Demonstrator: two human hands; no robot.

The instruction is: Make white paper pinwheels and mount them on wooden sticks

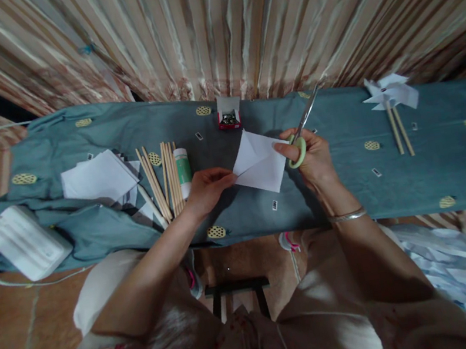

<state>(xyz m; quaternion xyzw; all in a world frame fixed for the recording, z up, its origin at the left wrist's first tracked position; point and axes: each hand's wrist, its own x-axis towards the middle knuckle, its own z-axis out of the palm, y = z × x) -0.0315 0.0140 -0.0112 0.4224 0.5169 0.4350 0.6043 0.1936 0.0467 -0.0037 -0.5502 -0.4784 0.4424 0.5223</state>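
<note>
Between my hands a square sheet of white paper (260,164) is held above the cloth, with a crease or cut line running in from its left corner. My left hand (209,189) pinches that left corner between thumb and fingers. At the opposite edge, the thumb of my right hand (316,157) presses on the paper's right corner. Scissors (308,113) with light green handles are also in my right hand, their blades pointing up and away from the paper. Whether the blades are fully together I cannot tell.
Left of my hands lie a glue stick (184,172), several wooden sticks (172,176), stacked white paper (99,176) and a white box-like device (27,241). A small red box (229,119) of metal pieces stands behind. Paper pinwheels (389,91) lie right; white paper pieces (463,267) are heaped below.
</note>
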